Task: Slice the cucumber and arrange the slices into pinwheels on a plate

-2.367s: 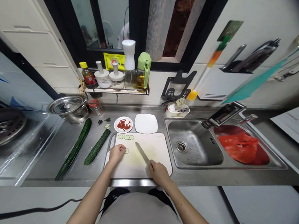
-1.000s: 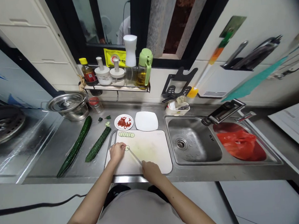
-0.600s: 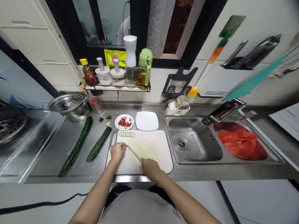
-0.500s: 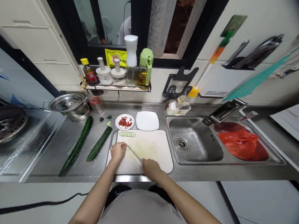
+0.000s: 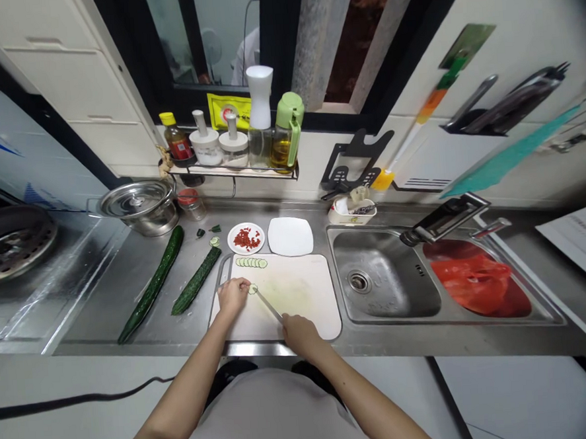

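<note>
My right hand (image 5: 303, 335) is wrapped round the handle of a knife (image 5: 268, 304), its blade pointing away to the left. The knife's tip is at a thin round cucumber slice (image 5: 252, 288) on the white cutting board (image 5: 308, 304). My left hand (image 5: 233, 296) pinches at the left edge of that slice, fingertips pressed together. Toward the back of the board lies a row of overlapping cucumber slices (image 5: 251, 263). Left of the board rest a cut cucumber (image 5: 196, 282) and a longer whole cucumber (image 5: 151, 284).
Behind the board stand a plate of chopped red pieces (image 5: 246, 238) and a white square plate (image 5: 289, 235). To the right is a sink (image 5: 386, 273) with a red bag (image 5: 470, 281) in its second basin. A lidded steel pot (image 5: 143, 205) sits back left, near a seasoning shelf (image 5: 235, 173).
The view has shifted slightly. The cucumber slice shows a paler face at the knife's tip; both hands keep nearly the same place on the board.
</note>
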A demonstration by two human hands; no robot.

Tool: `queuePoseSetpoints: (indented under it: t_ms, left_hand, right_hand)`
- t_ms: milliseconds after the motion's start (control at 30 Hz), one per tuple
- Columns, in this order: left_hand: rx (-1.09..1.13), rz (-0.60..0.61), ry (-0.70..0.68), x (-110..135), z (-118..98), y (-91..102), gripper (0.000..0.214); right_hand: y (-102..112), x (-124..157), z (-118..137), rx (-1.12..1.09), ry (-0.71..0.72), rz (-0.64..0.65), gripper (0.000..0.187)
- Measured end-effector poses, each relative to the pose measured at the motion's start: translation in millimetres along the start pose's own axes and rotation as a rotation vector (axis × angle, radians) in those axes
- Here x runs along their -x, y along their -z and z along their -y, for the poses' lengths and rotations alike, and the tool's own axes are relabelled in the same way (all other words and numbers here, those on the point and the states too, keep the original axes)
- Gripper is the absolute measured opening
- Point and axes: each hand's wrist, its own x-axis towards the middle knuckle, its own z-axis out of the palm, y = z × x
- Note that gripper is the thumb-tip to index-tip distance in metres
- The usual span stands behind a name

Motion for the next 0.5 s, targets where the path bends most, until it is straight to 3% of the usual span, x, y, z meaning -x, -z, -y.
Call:
queuePoseSetpoints:
  t_ms: [233, 500]
  left_hand:
    - [-0.015, -0.004, -0.003, 0.1, 0.7, -1.5, 0.020]
    - [-0.016, -0.012, -0.018, 0.9, 1.8, -2.0, 0.020]
  right_hand:
    - [3.4, -5.9, 5.5, 0.016, 0.007, 0.003, 0.028]
    - [27.9, -6.8, 3.9, 0.154, 0.084, -0.010, 0.029]
